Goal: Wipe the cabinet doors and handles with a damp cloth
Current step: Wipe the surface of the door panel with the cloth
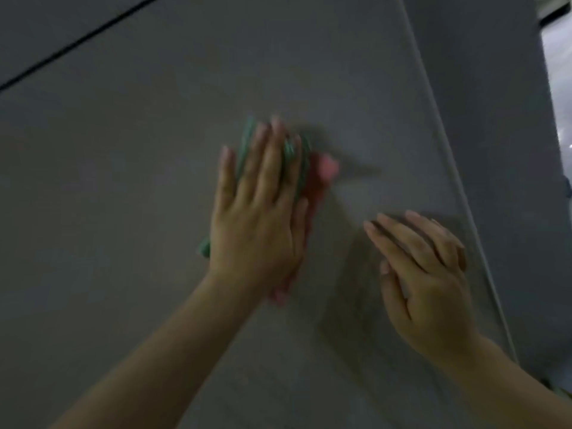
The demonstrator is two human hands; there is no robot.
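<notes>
While left hand [257,218] presses cloth [312,181] (green-red), right hand [427,280] touches door [123,196]

cloth [305,168] mostly hidden under left hand [258,212], blurred

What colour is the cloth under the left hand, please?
Green and pinkish-red cloth, seen in the head view.

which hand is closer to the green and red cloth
Left. The left hand lies flat on the cloth, pressing it against the grey cabinet door. The right hand rests bare on the door, to the cloth's right and lower, apart from it.
</notes>
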